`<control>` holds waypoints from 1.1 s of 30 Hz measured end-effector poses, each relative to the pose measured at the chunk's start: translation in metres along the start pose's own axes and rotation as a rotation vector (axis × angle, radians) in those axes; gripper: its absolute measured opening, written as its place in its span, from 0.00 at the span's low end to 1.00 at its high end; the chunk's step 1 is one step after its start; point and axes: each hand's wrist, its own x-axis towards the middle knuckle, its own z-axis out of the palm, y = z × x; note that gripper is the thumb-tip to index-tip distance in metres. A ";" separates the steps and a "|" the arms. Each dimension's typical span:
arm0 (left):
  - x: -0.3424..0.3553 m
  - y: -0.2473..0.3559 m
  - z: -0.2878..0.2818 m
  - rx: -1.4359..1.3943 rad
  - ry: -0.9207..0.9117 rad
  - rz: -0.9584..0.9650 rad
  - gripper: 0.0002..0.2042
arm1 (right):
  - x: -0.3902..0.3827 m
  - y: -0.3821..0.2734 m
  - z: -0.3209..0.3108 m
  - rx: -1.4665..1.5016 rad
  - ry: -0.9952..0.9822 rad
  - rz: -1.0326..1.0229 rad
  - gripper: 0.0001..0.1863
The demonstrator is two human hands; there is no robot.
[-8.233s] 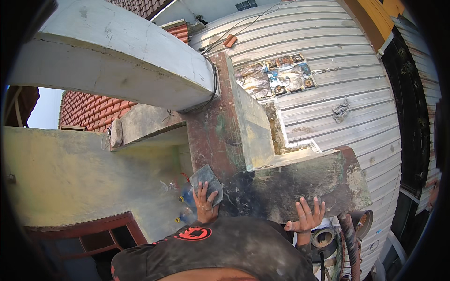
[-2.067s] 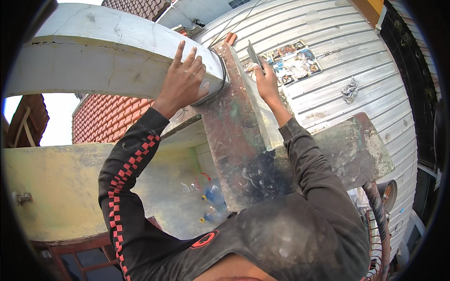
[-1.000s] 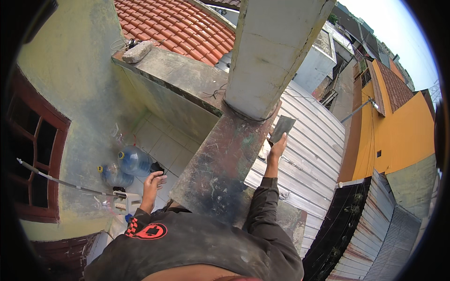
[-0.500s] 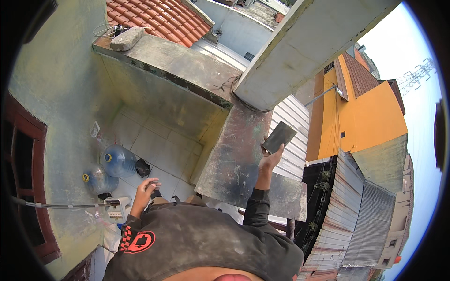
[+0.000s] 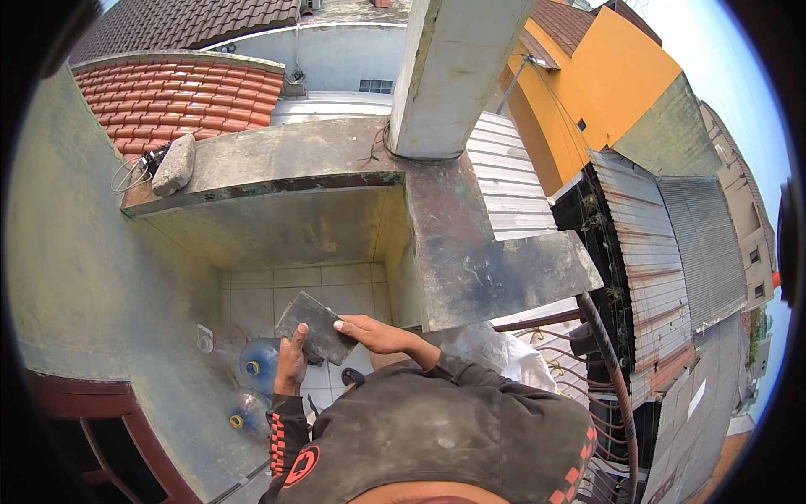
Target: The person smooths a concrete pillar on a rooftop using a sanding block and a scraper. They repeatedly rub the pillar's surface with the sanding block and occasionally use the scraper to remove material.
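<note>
A dark grey folded sheet (image 5: 321, 332), which looks like sandpaper, is held in front of my body above the tiled floor. Two of its layers show slightly offset at the upper left corner. My left hand (image 5: 291, 361) grips its lower left edge, thumb up along the face. On the opposite edge, my right hand (image 5: 375, 334) pinches it with the thumb on top; the fingers underneath are hidden. Right of my hands runs the broad top of a low wall (image 5: 453, 252), stained grey and reddish. Neither hand touches it.
Two blue-tinted water jugs (image 5: 262, 361) stand on the floor by the left wall. A stone block (image 5: 175, 165) lies on the wall's far left corner. A white pillar (image 5: 437, 80) rises from the wall. Curved metal railing (image 5: 611, 378) and a white sack (image 5: 504, 349) are at the right.
My right hand has brought the sheet from over the wall back to my body. My left hand has come up and taken hold of it too. The view has turned.
</note>
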 end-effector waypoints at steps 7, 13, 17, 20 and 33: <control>0.057 0.026 0.030 -0.102 0.022 0.002 0.22 | 0.029 -0.006 -0.049 0.088 0.162 -0.109 0.28; 0.137 0.052 0.039 -0.028 -0.156 -0.084 0.23 | 0.064 -0.022 -0.096 0.053 0.189 -0.076 0.25; 0.197 0.072 0.049 0.030 -0.196 -0.141 0.25 | 0.082 -0.034 -0.130 0.185 0.340 -0.151 0.24; 0.246 0.081 0.066 0.072 -0.287 -0.076 0.26 | 0.085 -0.038 -0.168 0.205 0.700 -0.365 0.30; 0.358 0.077 0.091 0.108 -0.351 -0.369 0.18 | 0.205 -0.091 -0.307 -0.441 1.833 -0.466 0.41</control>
